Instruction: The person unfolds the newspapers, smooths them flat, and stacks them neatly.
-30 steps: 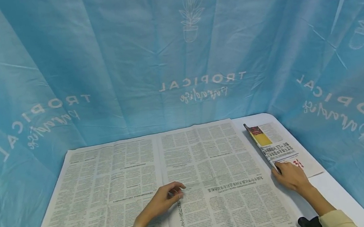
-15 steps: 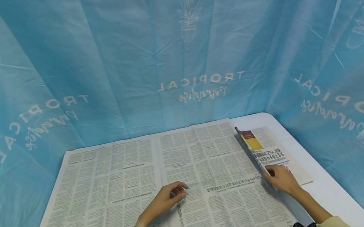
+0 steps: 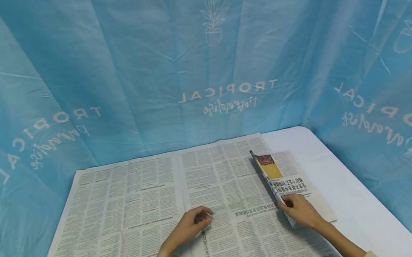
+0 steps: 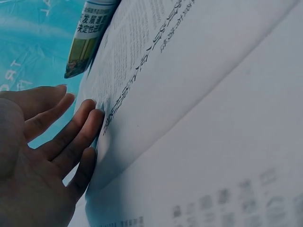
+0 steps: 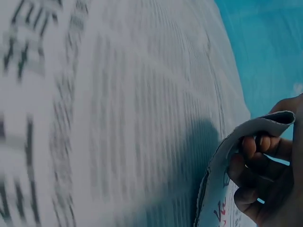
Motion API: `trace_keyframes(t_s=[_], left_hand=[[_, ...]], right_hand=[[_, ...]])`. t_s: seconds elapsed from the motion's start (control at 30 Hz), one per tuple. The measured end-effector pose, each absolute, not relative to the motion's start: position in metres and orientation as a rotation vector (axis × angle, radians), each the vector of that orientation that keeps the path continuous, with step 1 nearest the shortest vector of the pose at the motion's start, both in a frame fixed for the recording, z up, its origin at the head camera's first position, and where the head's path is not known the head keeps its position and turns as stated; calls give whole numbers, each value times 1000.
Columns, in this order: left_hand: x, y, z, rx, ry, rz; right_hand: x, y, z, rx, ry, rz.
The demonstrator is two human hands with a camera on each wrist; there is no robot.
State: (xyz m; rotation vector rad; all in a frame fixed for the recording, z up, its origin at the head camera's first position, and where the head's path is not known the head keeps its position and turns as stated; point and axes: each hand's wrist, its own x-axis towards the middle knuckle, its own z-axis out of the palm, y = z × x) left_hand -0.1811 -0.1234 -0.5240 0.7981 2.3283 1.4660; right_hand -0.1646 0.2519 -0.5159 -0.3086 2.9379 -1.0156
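Observation:
A folded newspaper (image 3: 292, 184) with a red and yellow picture lies partly over the right side of a spread newspaper (image 3: 148, 195). My right hand (image 3: 302, 211) pinches its left folded edge, which is raised and rolled over. In the right wrist view the paper's curved edge (image 5: 236, 135) passes between thumb and fingers, and red handwriting shows below it. My left hand (image 3: 189, 227) is by the middle of the spread sheet, fingers loosely bent and holding nothing. In the left wrist view its fingertips are close to the sheet; whether they touch cannot be told.
A white table (image 3: 353, 196) shows along the right side, beyond the papers. Blue curtain (image 3: 144, 67) with white plant prints and lettering hangs behind the table and at both sides. The spread newspaper covers most of the tabletop.
My right hand has drawn the folded newspaper leftward and slightly toward me, from the white tabletop onto the spread newspaper. The left hand has hardly moved.

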Motion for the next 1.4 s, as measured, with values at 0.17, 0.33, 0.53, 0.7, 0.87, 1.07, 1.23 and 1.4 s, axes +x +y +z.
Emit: trace_keyframes(t_s=[0.17,0.33,0.53,0.7,0.87,1.07,1.23,1.4], left_hand=[[-182,-122,-523,762,2303,1497],[-175,-119,-506,752,2302,1516],[-182,-121,-523,740,2331,1523],[-184,-120,-525,745,2318,1520],[-185,-119,-525,721,2305,1524],[-183,-120,-523,640,2238,1615],[-181,-116,-518,482,2283,1672],[-180,-110,-517,266,2447,1685]], right_hand=[[-157,228,-517,-330,2877,-1081],[-150,201,-520,-391,2802,-1161],[-146,169,-526,-520,2734,-1244],[-141,143,-525,-561,2714,-1191],[-138,120,-523,-558,2745,-1106],[-136,100,-524,-578,2710,-1076],[-132,86,-528,-617,2650,-1097],[-129,75,-531,-657,2636,-1098]])
